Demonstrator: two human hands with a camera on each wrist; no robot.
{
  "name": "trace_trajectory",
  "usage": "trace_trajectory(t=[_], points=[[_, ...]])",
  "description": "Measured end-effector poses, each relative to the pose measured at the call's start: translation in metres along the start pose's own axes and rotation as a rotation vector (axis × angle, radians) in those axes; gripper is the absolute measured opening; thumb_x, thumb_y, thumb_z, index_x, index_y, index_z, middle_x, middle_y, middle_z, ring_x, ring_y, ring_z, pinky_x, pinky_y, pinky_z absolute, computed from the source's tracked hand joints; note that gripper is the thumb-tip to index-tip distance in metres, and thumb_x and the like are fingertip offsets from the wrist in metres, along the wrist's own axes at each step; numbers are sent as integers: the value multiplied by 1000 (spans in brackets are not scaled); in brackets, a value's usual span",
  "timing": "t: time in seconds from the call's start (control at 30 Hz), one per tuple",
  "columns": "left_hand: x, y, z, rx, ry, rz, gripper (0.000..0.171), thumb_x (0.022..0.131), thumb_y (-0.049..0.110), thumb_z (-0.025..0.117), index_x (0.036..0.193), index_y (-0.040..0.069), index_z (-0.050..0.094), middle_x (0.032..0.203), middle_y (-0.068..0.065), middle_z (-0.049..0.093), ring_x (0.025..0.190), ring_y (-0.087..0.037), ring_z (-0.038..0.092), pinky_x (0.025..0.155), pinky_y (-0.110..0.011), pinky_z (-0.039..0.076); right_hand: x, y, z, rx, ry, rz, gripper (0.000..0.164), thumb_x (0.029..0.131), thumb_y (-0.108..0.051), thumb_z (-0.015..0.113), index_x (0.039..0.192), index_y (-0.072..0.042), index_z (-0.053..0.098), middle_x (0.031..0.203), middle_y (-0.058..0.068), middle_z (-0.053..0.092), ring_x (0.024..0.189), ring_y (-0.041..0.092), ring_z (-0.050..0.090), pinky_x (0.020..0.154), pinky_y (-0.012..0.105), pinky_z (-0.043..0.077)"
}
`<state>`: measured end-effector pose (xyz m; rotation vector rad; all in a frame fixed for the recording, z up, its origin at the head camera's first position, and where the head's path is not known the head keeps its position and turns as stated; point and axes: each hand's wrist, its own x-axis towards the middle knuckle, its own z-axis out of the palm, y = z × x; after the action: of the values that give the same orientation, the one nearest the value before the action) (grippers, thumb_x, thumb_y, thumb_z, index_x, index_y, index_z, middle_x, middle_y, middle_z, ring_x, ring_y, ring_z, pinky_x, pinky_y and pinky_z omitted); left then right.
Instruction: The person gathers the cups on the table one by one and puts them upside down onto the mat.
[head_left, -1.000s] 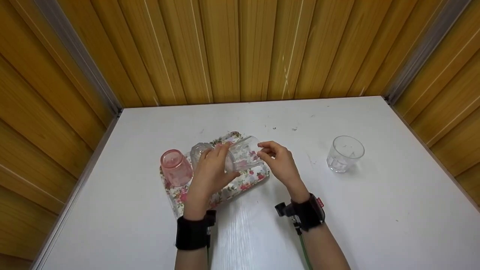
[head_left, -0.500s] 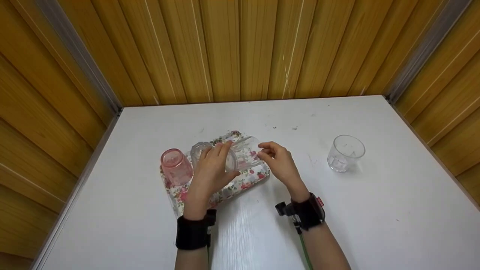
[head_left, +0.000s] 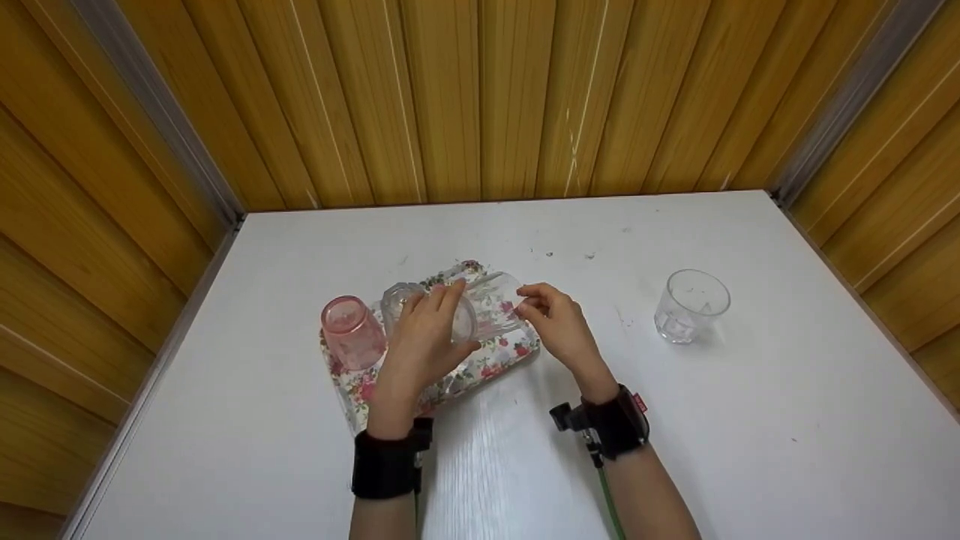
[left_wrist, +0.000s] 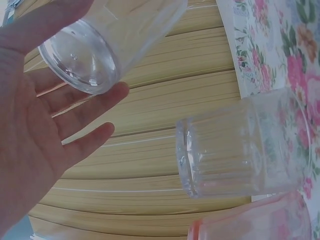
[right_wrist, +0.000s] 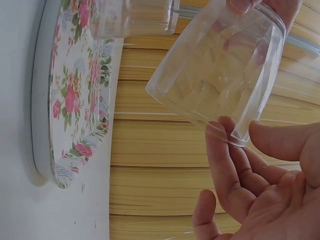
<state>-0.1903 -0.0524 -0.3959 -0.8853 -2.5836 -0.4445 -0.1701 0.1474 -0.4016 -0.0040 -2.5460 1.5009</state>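
Note:
A clear drinking glass (head_left: 496,306) is held on its side above a floral tray (head_left: 491,367), its mouth facing right. My left hand (head_left: 421,341) grips it round the base, the thumb on one side and fingers on the other in the left wrist view. At the rim, my right hand (head_left: 561,326) pinches the glass between thumb and fingertips. Upside down on the tray stands another clear glass (left_wrist: 225,155), partly hidden behind my left hand in the head view. A pink glass (head_left: 352,337), also upside down, stands left of it.
Farther right, a third clear glass (head_left: 688,309) stands upright on the white table (head_left: 750,420). Yellow-brown wood-look panels (head_left: 510,105) enclose the table at the back and both sides. A green cable (head_left: 609,499) runs along the right forearm.
Both hands stay almost in place on the held glass. The head view has shifted very slightly; the tray and the other glasses have not visibly moved.

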Motion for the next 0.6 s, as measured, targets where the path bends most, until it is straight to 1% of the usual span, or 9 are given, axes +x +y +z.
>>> trace_trajectory(t=[0.27, 0.53, 0.6], points=[[0, 1, 0, -2, -10, -13, 83, 67, 39, 77, 134, 6, 40, 118, -13, 54, 107, -30, 55, 103, -45, 33, 1, 2, 1, -4, -5, 8, 24, 89, -10, 56, 112, -2, 60, 90, 9, 64, 85, 27, 60, 71, 33, 47], [1, 3, -1, 18, 11, 1, 84, 66, 40, 78, 134, 8, 40, 117, -12, 55, 106, -29, 56, 103, -45, 34, 1, 3, 0, -25, -15, 40, 26, 90, -11, 54, 115, -1, 58, 93, 8, 64, 89, 22, 61, 80, 38, 48], [1, 3, -2, 16, 11, 3, 84, 66, 40, 78, 134, 8, 40, 117, -12, 55, 106, -29, 55, 103, -45, 33, 1, 3, 1, -27, -13, 46, 27, 90, -11, 55, 115, -1, 58, 94, 8, 65, 89, 22, 62, 80, 39, 48]])
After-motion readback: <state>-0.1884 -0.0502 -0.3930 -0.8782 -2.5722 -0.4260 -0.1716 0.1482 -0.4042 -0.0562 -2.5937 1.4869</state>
